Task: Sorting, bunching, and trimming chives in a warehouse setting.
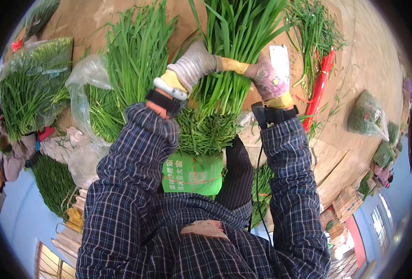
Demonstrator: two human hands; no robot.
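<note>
A large bunch of green leafy stalks, seemingly garlic chives (239, 45), lies before me with its leaves pointing away. My left hand (197, 64), in a grey striped work glove with bare-looking yellow fingertips, curls over the bunch from the left. From the right, my right hand (267, 75), in a pink patterned glove with yellow parts, closes round the same bunch; the fingers of both hands meet across the stalks. Beneath the stalk ends, more cut greens (206, 134) rest above a green printed sheet (192, 174) at my lap.
Loose chives (136, 52) lie left, beside a clear plastic bag (84, 76). Red plastic strips (319, 89) and thin green scraps (310, 35) are right. A white card (279, 59) is behind my right hand. Bagged greens (35, 80) stand far left, near another person (16, 157).
</note>
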